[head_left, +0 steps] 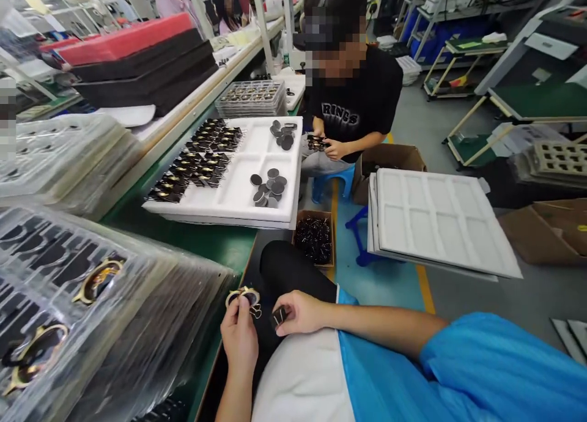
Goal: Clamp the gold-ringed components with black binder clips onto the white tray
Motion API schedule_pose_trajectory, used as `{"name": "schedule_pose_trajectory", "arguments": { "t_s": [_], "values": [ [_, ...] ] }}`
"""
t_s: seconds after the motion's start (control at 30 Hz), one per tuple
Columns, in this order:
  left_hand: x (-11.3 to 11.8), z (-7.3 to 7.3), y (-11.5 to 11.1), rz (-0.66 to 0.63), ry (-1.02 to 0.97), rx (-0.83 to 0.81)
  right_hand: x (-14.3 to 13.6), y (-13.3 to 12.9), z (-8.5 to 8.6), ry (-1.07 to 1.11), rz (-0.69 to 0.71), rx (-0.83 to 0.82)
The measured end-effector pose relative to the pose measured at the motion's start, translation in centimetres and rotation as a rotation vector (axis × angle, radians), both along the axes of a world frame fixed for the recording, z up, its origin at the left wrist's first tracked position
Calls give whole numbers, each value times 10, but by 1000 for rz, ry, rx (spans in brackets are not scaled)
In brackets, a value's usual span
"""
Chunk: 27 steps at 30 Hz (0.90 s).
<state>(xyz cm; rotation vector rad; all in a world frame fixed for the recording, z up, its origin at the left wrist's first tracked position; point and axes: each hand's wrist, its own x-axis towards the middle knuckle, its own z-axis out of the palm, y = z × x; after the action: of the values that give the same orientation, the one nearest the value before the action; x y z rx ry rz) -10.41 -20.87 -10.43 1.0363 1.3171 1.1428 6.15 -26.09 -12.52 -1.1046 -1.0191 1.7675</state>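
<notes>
My left hand [241, 336] is closed on a gold-rimmed watch case [249, 295], thumb across its face. Wire clip handles [255, 312] stick out at the case's lower right edge. A short gap to the right, my right hand [300, 313] pinches a black binder clip [279, 315]. Both hands are above my lap. Beyond them, a white foam tray [238, 196] carries rows of watch cases with black binder clips [202, 159] and loose dark round discs [270, 188].
Stacked clear plastic trays [151, 299] fill the left. A box of black clips [314, 238] sits on the floor ahead. White foam trays [431, 220] rest at right on a blue stool [362, 238]. Opposite, a co-worker [353, 98] handles similar parts.
</notes>
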Motion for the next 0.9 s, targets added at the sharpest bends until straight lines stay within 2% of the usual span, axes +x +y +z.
{"name": "schedule_pose_trajectory", "arguments": {
  "t_s": [0.07, 0.1, 0.23, 0.33, 0.43, 0.5, 0.57, 0.67, 0.77, 0.83, 0.9],
  "values": [
    [7, 3, -3, -46, -123, -62, -2, 4, 2, 161, 11, -51],
    [11, 5, -5, -89, -159, -92, -3, 6, 3, 169, -3, -65],
    [28, 7, -11, -180, -234, -193, 1, 14, 7, -115, -98, -6],
    [36, 8, -8, -151, -279, -253, 7, 11, 7, -183, -110, -27],
    [39, 12, 2, -45, -300, -206, 17, 6, 6, -180, -95, -65],
    [40, 15, 9, 31, -308, -149, 33, 5, 3, -252, -117, -77],
    [40, 19, 14, 37, -294, -123, 60, 10, -2, -414, -218, -109],
    [41, 23, 12, -59, -215, -88, 111, 30, -15, -632, -384, -165],
    [45, 30, 5, -172, -117, -15, 153, 56, -30, -715, -435, -192],
    [48, 38, 3, -234, -68, 17, 163, 68, -33, -767, -457, -172],
    [52, 49, 4, -262, -34, 40, 158, 68, -23, -791, -489, -103]
  ]
}}
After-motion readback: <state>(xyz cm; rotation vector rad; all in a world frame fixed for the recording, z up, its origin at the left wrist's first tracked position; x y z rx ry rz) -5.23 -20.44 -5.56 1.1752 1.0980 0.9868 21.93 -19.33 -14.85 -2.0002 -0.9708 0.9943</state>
